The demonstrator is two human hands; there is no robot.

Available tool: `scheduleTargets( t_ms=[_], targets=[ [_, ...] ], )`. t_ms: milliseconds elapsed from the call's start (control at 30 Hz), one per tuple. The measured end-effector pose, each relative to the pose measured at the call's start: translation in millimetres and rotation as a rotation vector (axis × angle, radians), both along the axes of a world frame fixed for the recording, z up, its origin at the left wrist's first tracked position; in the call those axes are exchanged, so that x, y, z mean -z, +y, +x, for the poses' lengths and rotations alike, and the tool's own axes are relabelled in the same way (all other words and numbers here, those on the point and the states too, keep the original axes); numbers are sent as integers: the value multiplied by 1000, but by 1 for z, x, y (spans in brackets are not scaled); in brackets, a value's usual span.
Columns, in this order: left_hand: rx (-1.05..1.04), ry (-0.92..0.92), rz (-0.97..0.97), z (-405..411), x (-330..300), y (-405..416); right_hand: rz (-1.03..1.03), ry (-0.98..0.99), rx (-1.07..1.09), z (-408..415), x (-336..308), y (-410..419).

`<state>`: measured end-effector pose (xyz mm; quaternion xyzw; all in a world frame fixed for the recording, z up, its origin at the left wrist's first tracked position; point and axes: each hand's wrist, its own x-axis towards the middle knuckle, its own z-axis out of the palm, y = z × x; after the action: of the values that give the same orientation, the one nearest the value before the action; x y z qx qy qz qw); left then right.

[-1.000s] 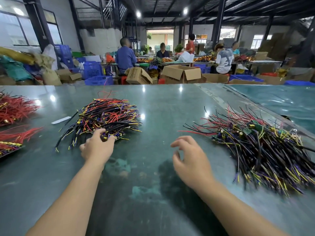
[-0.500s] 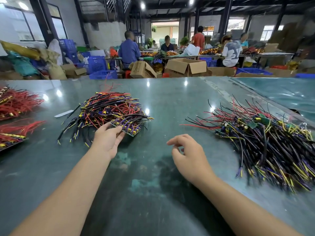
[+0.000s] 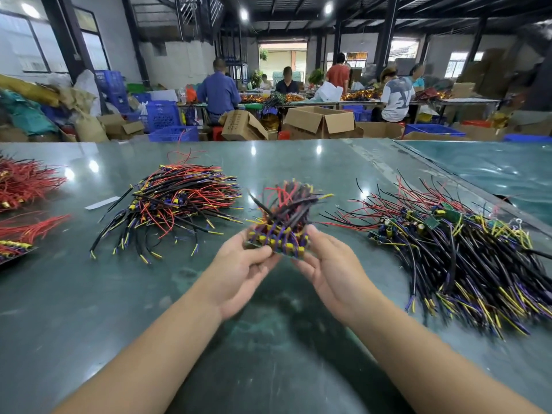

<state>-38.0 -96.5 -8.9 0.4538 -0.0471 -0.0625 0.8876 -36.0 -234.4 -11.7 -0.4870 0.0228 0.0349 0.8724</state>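
Wired panel [image 3: 280, 231], held above the table [image 3: 119, 309] between two piles. Your left hand [image 3: 239, 270] pinches its near-left edge, and your right hand [image 3: 331, 270] curls round its right edge. The right pile [image 3: 463, 258] of loose single boards suggests some panels are already split. This one looks unbroken and the left pile [image 3: 179, 201] is large, so much work likely remains.
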Motion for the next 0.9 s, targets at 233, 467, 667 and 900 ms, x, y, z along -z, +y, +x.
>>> scheduleTargets(
  t_ms=[233, 467, 667, 900],
  targets=[
    [195, 89, 118, -2, -3, 7, -114, -110, -31, -3, 3, -14],
    [-3, 31, 74, -2, 2, 2, -40, -156, -118, -7, 0, -9],
    [63, 24, 109, -2, 2, 6, -205, -174, -137, -8, 1, -12],
    [226, -22, 261, 5, -4, 29, -356, -177, -102, -8, -11, -26]
  ],
)
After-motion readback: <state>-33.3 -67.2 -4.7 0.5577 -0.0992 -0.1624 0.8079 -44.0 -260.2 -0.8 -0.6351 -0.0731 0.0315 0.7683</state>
